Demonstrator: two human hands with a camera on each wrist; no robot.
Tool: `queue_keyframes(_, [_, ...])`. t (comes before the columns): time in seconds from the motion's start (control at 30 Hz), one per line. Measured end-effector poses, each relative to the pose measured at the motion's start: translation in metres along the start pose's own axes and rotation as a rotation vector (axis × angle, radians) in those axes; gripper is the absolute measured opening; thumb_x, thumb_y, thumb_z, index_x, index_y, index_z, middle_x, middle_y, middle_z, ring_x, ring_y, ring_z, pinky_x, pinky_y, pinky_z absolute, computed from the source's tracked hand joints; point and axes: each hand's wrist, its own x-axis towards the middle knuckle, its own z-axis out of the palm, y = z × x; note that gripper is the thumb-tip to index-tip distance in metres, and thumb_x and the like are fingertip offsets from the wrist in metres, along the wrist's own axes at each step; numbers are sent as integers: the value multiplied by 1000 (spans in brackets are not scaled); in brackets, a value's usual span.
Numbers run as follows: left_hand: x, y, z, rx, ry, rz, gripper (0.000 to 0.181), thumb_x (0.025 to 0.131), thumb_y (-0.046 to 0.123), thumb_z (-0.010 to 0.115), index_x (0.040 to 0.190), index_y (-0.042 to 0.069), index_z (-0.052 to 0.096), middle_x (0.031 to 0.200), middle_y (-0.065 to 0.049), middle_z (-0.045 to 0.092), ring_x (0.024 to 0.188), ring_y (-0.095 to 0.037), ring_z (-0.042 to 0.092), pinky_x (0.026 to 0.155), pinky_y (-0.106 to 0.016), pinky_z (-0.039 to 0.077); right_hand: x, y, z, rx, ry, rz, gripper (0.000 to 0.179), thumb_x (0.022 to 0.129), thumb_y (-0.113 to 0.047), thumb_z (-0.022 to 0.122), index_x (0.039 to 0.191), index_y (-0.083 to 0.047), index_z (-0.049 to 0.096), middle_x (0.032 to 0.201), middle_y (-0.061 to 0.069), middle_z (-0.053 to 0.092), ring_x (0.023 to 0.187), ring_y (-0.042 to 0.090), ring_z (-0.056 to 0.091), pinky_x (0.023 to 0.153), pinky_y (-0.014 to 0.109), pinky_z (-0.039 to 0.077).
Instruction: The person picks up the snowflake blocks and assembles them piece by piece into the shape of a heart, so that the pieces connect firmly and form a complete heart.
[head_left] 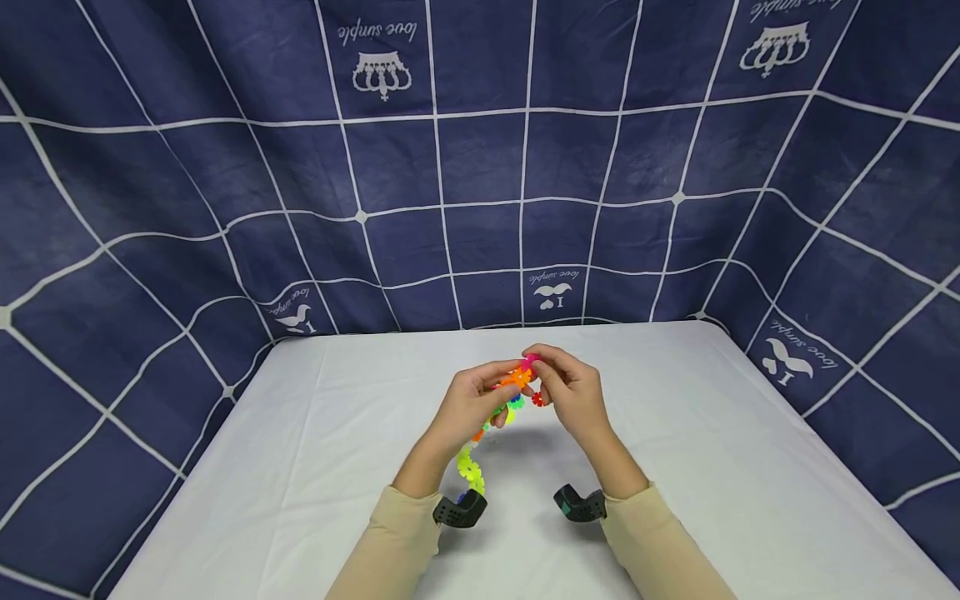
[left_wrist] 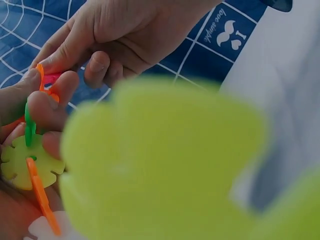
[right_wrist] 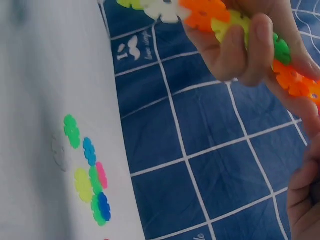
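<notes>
Both hands meet above the white table over a chain of slotted plastic snowflake discs. My left hand (head_left: pixel 468 408) holds the chain near its far end, at an orange disc (head_left: pixel 519 377). My right hand (head_left: pixel 576 392) pinches a pink disc (head_left: pixel 528 362) between thumb and fingers, right at that orange end. In the right wrist view, the green disc (right_wrist: pixel 281 49), yellow disc (right_wrist: pixel 232 25) and white disc (right_wrist: pixel 167 9) follow along the chain past the left fingers. Its yellow-green part (head_left: pixel 470 471) hangs beside the left wrist; a blurred yellow-green disc (left_wrist: pixel 165 160) fills much of the left wrist view.
Loose discs lie on the white tabletop (head_left: pixel 330 450) beyond the hands, among them a green disc (right_wrist: pixel 71 131), a yellow disc (right_wrist: pixel 83 185) and a red disc (head_left: pixel 538 399). A dark blue checked curtain (head_left: pixel 480 167) surrounds the table's back and sides.
</notes>
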Motion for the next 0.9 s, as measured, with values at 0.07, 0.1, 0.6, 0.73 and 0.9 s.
queue_keyframes(0.07, [0, 1, 0, 8, 10, -5, 36, 96, 11, 66, 132, 15, 65, 101, -20, 73, 50, -15, 48, 49, -19, 43, -1, -2, 2, 1, 16, -13, 13, 95, 0, 63, 105, 4, 70, 77, 20, 64, 48, 24, 48, 46, 17, 43])
queue_keyframes(0.1, [0, 1, 0, 6, 15, -5, 36, 96, 10, 66, 132, 15, 65, 102, -22, 73, 50, -14, 47, 49, -19, 42, -1, -2, 3, 4, 22, -17, 13, 94, 0, 63, 104, 4, 70, 77, 20, 64, 48, 27, 47, 46, 16, 43])
queue_keyframes(0.6, [3, 0, 5, 23, 17, -20, 55, 93, 9, 69, 142, 25, 50, 108, -9, 64, 52, -18, 53, 56, -23, 51, 6, 32, -6, 51, -184, 104, 22, 97, -7, 64, 118, -6, 63, 91, 13, 60, 60, 21, 54, 55, 23, 51])
queue_keyframes(0.73, [2, 0, 5, 53, 11, -21, 58, 92, 10, 72, 143, 24, 48, 116, -12, 60, 53, -20, 55, 57, -24, 51, 7, 32, -9, 143, -252, 162, 20, 94, -8, 67, 112, -4, 58, 90, 12, 59, 60, 18, 55, 57, 24, 51])
queue_keyframes(0.9, [2, 0, 4, 65, -9, -44, 58, 90, 11, 73, 142, 23, 49, 118, -13, 58, 58, -19, 64, 64, -29, 59, 8, 32, -13, 217, -263, 161, 16, 94, -5, 66, 105, 0, 55, 85, 7, 61, 61, 19, 58, 58, 26, 55])
